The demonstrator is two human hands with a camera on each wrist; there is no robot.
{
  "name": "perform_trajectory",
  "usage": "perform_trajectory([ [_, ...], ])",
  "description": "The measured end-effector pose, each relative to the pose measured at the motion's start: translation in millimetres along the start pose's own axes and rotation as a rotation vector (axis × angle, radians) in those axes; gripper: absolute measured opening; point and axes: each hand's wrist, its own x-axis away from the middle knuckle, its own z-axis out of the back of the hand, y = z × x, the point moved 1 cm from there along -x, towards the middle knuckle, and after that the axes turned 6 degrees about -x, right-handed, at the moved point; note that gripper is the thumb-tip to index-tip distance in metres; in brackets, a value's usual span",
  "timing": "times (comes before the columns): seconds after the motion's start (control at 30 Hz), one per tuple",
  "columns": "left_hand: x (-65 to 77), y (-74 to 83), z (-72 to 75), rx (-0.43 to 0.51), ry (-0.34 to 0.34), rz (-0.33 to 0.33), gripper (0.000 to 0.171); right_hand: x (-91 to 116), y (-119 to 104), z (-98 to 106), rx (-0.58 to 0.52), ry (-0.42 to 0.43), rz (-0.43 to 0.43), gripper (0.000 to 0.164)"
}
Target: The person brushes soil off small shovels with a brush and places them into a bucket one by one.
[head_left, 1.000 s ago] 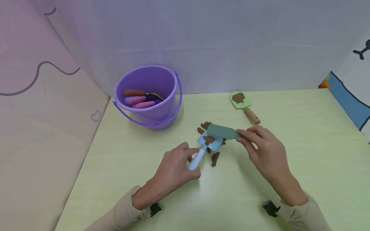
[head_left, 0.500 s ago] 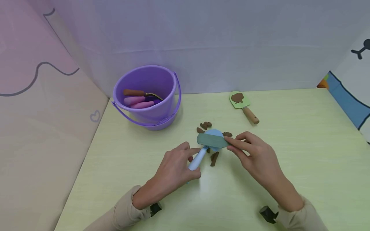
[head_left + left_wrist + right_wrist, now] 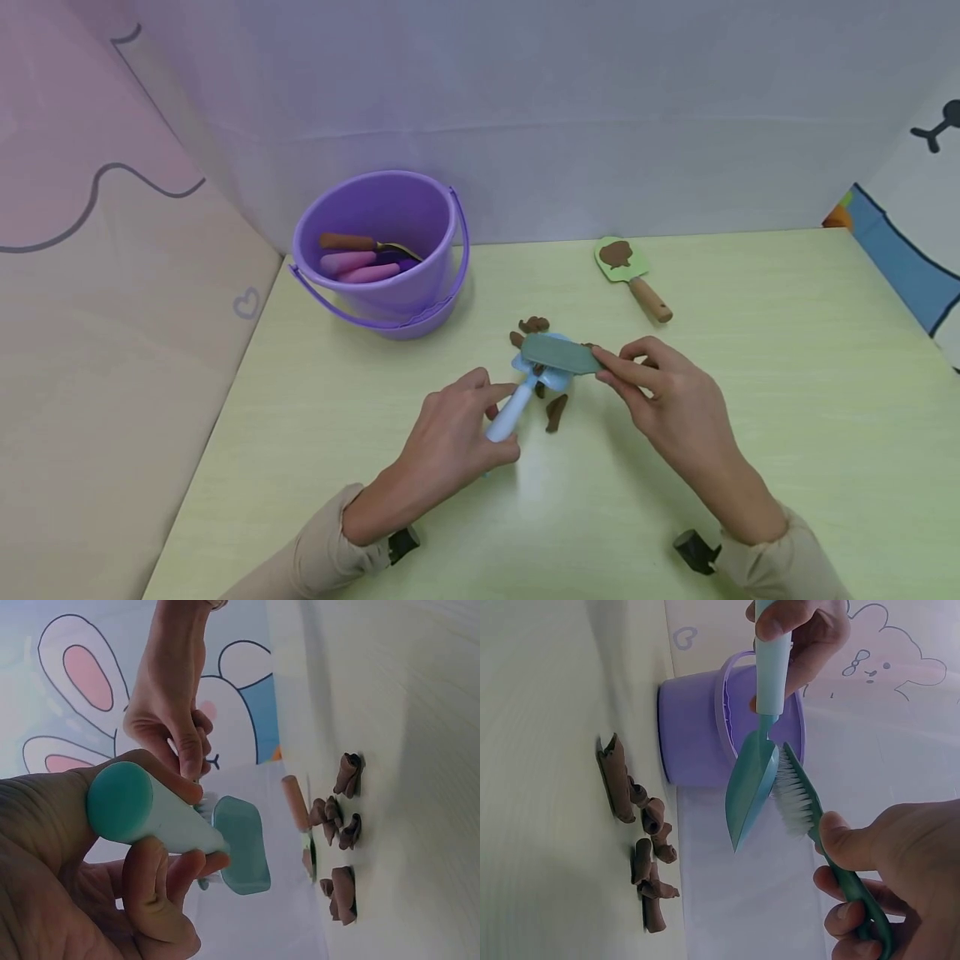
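Note:
In the head view my left hand grips the handle of a light-blue hand trowel, held above the table. My right hand pinches a green brush that lies across the trowel's blade and hides part of it. White bristles of the brush face the trowel blade in the right wrist view and seem to touch it. A bit of brown shows on the blade beside the brush. Several curled brown pieces, like bark or shavings, lie on the table below.
A purple bucket with several handled tools inside stands at the back left. Behind the hands lies a green trowel with a wooden handle and a brown patch on its blade. A wall covering borders the light table.
The brush went left and down over the trowel blade, then back slightly right and up, covering much of the brown patch there. The left hand and trowel stay almost still.

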Motion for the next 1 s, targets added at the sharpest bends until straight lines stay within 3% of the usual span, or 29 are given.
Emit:
perform_trajectory([
  [0.17, 0.2, -0.1, 0.1, -0.005, 0.007, -0.004, 0.054, -1.1, -0.3, -0.8, 0.02, 0.015, 0.0, 0.04],
  [0.63, -0.1, 0.4, -1.2, -0.011, -0.001, -0.002, 0.053, -0.4, 1.3, -2.6, 0.041, 0.027, -0.018, 0.04],
  [1.0, -4.5, -0.5, 1.0, -0.006, -0.037, 0.007, 0.052, -0.5, -1.9, 0.1, -0.102, 0.099, -0.046, 0.042],
])
